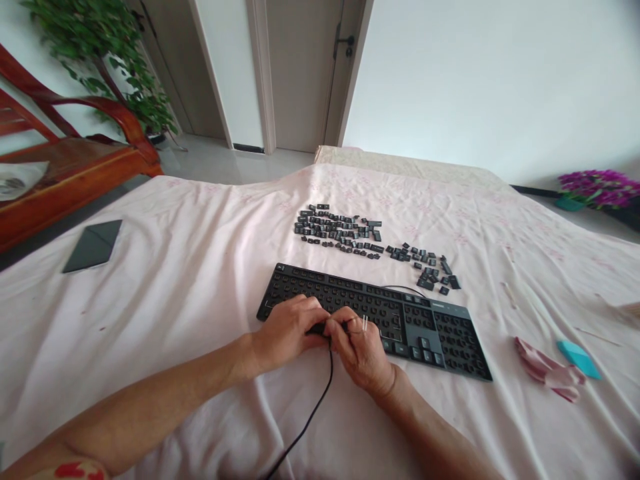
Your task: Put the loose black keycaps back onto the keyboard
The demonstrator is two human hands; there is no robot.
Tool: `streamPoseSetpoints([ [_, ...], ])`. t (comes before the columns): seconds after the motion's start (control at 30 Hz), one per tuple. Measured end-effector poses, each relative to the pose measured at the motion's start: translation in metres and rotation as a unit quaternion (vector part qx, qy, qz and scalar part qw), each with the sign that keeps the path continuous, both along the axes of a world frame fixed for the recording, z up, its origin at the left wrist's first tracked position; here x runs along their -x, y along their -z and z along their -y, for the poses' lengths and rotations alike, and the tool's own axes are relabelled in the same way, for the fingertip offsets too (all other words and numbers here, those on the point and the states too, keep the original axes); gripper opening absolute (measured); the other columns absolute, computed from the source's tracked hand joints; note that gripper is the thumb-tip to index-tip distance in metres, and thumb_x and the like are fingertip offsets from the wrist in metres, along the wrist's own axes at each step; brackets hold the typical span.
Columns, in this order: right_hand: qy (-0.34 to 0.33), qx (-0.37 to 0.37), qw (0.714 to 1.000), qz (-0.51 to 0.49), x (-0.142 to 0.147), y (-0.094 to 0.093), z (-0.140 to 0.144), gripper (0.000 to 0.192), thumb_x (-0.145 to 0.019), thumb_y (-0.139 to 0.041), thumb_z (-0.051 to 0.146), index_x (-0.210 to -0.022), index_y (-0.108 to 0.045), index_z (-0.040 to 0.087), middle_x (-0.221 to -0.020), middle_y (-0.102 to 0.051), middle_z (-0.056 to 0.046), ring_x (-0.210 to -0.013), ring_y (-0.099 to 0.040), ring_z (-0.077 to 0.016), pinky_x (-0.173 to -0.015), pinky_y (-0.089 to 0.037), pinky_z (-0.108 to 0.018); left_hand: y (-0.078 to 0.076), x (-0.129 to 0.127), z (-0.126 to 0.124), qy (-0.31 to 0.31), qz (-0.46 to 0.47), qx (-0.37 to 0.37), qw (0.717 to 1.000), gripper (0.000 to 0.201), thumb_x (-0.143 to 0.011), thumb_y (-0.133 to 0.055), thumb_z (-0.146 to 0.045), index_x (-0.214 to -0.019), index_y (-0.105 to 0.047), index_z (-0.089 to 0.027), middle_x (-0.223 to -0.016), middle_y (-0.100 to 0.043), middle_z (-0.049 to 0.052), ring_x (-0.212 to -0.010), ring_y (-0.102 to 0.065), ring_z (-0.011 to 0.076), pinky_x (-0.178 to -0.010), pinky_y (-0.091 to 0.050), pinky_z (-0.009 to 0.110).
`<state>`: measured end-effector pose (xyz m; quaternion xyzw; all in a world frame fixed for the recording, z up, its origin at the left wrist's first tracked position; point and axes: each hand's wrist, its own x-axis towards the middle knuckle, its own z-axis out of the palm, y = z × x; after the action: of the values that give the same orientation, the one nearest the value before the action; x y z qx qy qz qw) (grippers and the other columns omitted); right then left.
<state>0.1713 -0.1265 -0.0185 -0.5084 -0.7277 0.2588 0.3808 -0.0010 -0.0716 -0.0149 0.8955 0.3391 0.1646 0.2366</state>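
Two bare hands meet at the near edge of a black keyboard that lies on a bed covered with a pale pink sheet. The left hand rests on the front of the keyboard, its fingers curled together over a dark key or piece at the board's edge; what exactly they pinch is too small to tell. The right hand is touching the left, its fingers closed around a thin light wire tool that sticks up just above the knuckles. A black cable runs from under the two hands toward the near edge of the bed.

Most of the keyboard's sockets look bare, with a few keys seated near its right middle. Beyond the keyboard, well apart from the hands, loose black keycaps lie in rows, and a smaller scatter of keycaps sits to their right. A dark flat pad lies far left on the sheet. At right are a crumpled pink cloth and, just beside it, a small blue piece.
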Motion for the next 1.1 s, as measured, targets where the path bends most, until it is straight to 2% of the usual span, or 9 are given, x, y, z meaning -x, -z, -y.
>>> streamPoseSetpoints([
  [0.17, -0.009, -0.044, 0.995, 0.089, 0.000, 0.000, 0.000, 0.014, -0.095, -0.045, 0.027, -0.084, -0.050, 0.022, -0.075, -0.061, -0.001, -0.065, -0.059, -0.0135, -0.063, -0.042, -0.025, 0.013, -0.007, 0.007, -0.052, 0.022, -0.053, 0.997, 0.022, -0.088, -0.055, -0.040, -0.079, -0.064, -0.021, -0.085, -0.063, 0.000, -0.082, -0.053, 0.0164, -0.075, -0.039, 0.030],
  [0.3, -0.055, -0.094, 0.985, 0.137, -0.005, 0.003, -0.003, 0.014, -0.093, -0.050, 0.028, -0.080, -0.049, 0.021, -0.074, -0.060, -0.002, -0.068, -0.057, -0.0150, -0.066, -0.042, -0.027, 0.021, -0.008, 0.008, -0.049, 0.046, -0.094, 0.993, 0.030, -0.089, -0.051, -0.043, -0.074, -0.060, -0.020, -0.081, -0.063, 0.001, -0.078, -0.051, 0.0160, -0.071, -0.036, 0.031],
  [0.47, -0.087, -0.182, 0.978, 0.053, -0.007, 0.012, -0.008, 0.013, -0.093, -0.047, 0.024, -0.080, -0.045, 0.022, -0.068, -0.055, 0.000, -0.060, -0.051, -0.0127, -0.057, -0.040, -0.025, 0.023, -0.008, 0.007, -0.020, 0.069, -0.151, 0.986, 0.034, -0.093, -0.044, -0.043, -0.072, -0.056, -0.019, -0.076, -0.061, 0.002, -0.073, -0.051, 0.0160, -0.069, -0.035, 0.032],
  [0.6, -0.088, -0.209, 0.974, -0.011, -0.008, 0.015, -0.006, 0.008, -0.091, -0.047, 0.018, -0.084, -0.045, 0.022, -0.068, -0.054, 0.000, -0.060, -0.051, -0.0129, -0.056, -0.041, -0.025, 0.022, -0.009, 0.008, -0.011, 0.087, -0.173, 0.981, 0.028, -0.094, -0.045, -0.035, -0.074, -0.058, -0.019, -0.074, -0.060, 0.001, -0.072, -0.051, 0.0149, -0.067, -0.036, 0.030],
  [0.83, -0.077, -0.212, 0.972, -0.072, -0.009, 0.014, -0.004, 0.008, -0.090, -0.044, 0.016, -0.086, -0.047, 0.023, -0.069, -0.056, -0.001, -0.062, -0.052, -0.0139, -0.058, -0.042, -0.027, 0.020, -0.008, 0.010, -0.012, 0.111, -0.131, 0.985, 0.021, -0.092, -0.050, -0.035, -0.084, -0.062, -0.019, -0.082, -0.062, 0.001, -0.079, -0.054, 0.0139, -0.073, -0.042, 0.026],
  [0.97, -0.073, -0.188, 0.978, -0.056, -0.010, 0.015, -0.006, 0.007, -0.090, -0.045, 0.017, -0.086, -0.048, 0.022, -0.071, -0.056, -0.001, -0.063, -0.052, -0.0133, -0.059, -0.042, -0.026, 0.013, -0.009, 0.007, -0.006, 0.067, -0.088, 0.994, 0.022, -0.093, -0.047, -0.036, -0.092, -0.062, -0.020, -0.091, -0.064, 0.001, -0.088, -0.056, 0.0150, -0.079, -0.044, 0.027],
  [1.1, -0.048, -0.172, 0.984, -0.023, -0.011, 0.007, -0.005, 0.009, -0.090, -0.045, 0.016, -0.082, -0.048, 0.021, -0.069, -0.054, 0.000, -0.061, -0.050, -0.0122, -0.059, -0.040, -0.025, 0.000, -0.012, 0.005, 0.014, 0.004, -0.060, 0.998, 0.016, -0.092, -0.050, -0.028, -0.102, -0.062, -0.022, -0.093, -0.064, 0.000, -0.090, -0.057, 0.0164, -0.082, -0.046, 0.029],
])
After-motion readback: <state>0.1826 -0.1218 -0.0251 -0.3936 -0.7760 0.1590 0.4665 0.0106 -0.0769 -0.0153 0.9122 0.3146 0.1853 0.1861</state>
